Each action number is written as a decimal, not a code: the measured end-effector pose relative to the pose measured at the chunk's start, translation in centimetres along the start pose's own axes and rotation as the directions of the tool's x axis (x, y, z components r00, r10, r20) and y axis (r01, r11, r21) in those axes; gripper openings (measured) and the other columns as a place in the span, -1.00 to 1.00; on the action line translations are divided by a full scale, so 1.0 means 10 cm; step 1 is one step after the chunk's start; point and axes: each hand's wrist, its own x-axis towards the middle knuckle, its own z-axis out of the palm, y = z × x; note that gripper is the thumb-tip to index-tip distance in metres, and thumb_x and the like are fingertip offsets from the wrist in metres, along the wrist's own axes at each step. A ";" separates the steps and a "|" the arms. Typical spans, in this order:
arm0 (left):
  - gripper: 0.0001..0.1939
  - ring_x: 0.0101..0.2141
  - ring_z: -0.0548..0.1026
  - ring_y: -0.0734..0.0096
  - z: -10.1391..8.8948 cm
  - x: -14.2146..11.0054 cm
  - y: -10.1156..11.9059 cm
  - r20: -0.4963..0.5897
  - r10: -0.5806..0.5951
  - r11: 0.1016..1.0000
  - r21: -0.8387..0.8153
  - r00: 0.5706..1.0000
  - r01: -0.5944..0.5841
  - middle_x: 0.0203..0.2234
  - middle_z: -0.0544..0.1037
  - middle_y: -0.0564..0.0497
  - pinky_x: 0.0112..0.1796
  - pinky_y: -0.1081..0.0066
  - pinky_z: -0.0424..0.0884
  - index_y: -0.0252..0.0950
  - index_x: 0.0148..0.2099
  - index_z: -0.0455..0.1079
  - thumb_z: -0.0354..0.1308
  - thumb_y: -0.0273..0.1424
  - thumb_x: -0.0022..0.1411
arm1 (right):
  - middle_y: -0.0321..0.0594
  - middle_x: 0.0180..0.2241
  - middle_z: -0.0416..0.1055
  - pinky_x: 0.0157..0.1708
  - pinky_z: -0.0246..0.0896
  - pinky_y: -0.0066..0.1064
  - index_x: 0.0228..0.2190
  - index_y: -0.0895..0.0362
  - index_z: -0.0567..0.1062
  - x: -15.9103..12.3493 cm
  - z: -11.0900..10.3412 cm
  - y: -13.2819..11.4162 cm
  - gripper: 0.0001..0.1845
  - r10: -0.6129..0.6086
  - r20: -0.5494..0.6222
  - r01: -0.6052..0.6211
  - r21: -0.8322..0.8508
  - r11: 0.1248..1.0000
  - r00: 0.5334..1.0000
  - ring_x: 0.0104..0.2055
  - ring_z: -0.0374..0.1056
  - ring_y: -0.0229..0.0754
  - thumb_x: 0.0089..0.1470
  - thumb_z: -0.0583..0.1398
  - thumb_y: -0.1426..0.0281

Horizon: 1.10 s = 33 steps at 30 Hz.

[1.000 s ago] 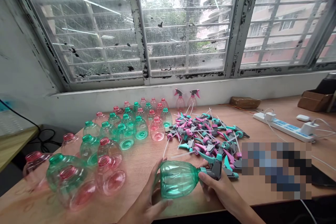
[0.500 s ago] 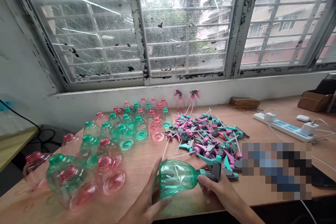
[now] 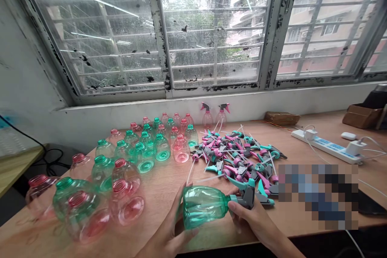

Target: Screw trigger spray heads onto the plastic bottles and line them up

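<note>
A see-through green spray bottle (image 3: 205, 206) lies on its side in the air over the table's front edge, its neck toward the right. My left hand (image 3: 173, 225) is wrapped round its base end, thumb below and fingers behind. At the neck, my right hand (image 3: 248, 213) pinches the teal collar of a grey and teal trigger sprayer head (image 3: 248, 195), which sits on the bottle's mouth. Some right fingers are hidden behind the neck. Just beyond the hands lies a heap of pink, teal and grey sprayer heads (image 3: 238, 153) with thin white tubes.
Many open green and pink bottles (image 3: 146, 157) stand on the left of the wooden table (image 3: 169, 185). Two pink spray bottles (image 3: 207, 117) with heads stand by the wall. At right are a white power strip (image 3: 328, 147), a brown package (image 3: 282, 118), a cardboard box (image 3: 363, 115) and a blurred-out patch.
Almost nothing differs. The green bottle has turned slightly about its length, its reflections shifting, while both hands keep their places on it.
</note>
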 end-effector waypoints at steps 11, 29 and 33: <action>0.09 0.47 -0.09 -0.03 0.00 -0.01 0.01 0.034 0.008 0.999 -0.046 0.999 -0.007 0.52 -0.08 -0.04 0.42 0.01 -0.11 -0.01 0.53 -0.34 0.33 -0.05 0.24 | -0.43 -0.68 0.37 -0.71 0.20 -0.51 -0.32 0.12 0.43 -0.02 0.00 -0.06 -0.49 -0.001 0.044 0.002 -0.005 1.000 0.999 -0.71 0.20 -0.33 0.01 0.44 -0.01; 0.10 0.48 -0.12 0.00 0.00 0.00 -0.04 0.017 -0.008 0.998 -0.067 1.000 0.009 0.53 -0.14 0.04 0.43 0.01 -0.15 0.06 0.52 -0.43 0.35 -0.26 0.29 | -0.45 -0.68 0.36 -0.72 0.15 -0.54 -0.36 0.11 0.41 0.01 -0.02 0.05 -0.53 -0.010 -0.035 0.011 0.040 0.999 0.999 -0.72 0.18 -0.34 0.03 0.44 0.04; 0.16 0.47 -0.07 -0.02 0.00 0.00 -0.04 0.016 -0.009 0.997 -0.081 1.000 0.011 0.53 -0.15 0.03 0.43 0.02 -0.14 0.08 0.52 -0.45 0.39 -0.24 0.24 | -0.43 -0.67 0.39 -0.73 0.15 -0.54 -0.31 0.11 0.41 0.01 -0.03 0.05 -0.51 -0.012 -0.032 0.012 0.018 1.000 0.999 -0.72 0.19 -0.33 0.03 0.44 0.02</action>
